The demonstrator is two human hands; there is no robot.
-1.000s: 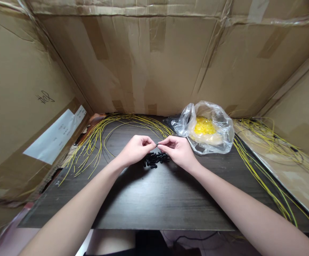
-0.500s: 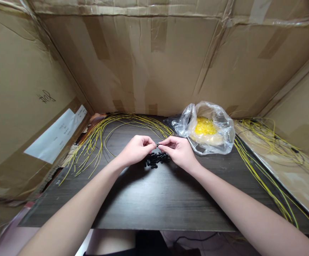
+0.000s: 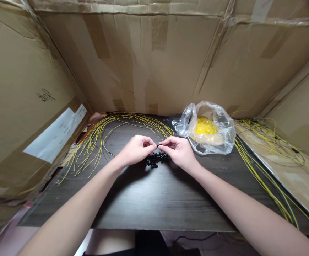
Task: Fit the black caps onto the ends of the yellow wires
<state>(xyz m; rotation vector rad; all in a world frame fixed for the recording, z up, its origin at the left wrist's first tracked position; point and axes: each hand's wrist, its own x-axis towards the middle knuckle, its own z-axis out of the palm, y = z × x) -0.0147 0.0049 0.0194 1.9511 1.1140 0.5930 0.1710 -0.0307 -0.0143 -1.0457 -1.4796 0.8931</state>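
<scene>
**Two hands closed on one small black piece, over a heap of its like**

Two cardboard walls and a back wall enclose the dark table (image 3: 154,206). At far left, one white label (image 3: 54,137) is stuck to the left cardboard wall (image 3: 16,106). Next to it, one loose bundle of yellow wires (image 3: 96,138) arcs over the table's left rear corner. The strands are too many and too overlapped to count. Fanned out to the side, they appear to be kept within reach yet out of the working spot.

The left hand (image 3: 135,151) is curled, thumb and forefinger pressed together. Its fingertips (image 3: 153,145) meet those of the right hand (image 3: 179,151) at the small black piece (image 3: 157,145), held just above the table at centre. The right hand's fingertips (image 3: 162,144) are likewise pinched shut on it. Whether a wire end also sits in the pinch cannot be told. A two-handed pinch suits a part this small, each hand steadying one end.

Directly below lies one pile of black pieces (image 3: 156,160), a couple of dozen at a guess, not countable singly. It probably lies there so that the fingers need only drop to reach it.

Right of the hands sits one clear plastic bag (image 3: 221,140), mouth open, with a heap of yellow pieces (image 3: 204,126) inside. A second bundle of yellow wires (image 3: 261,170) lies along the right edge, well apart from the first.
</scene>
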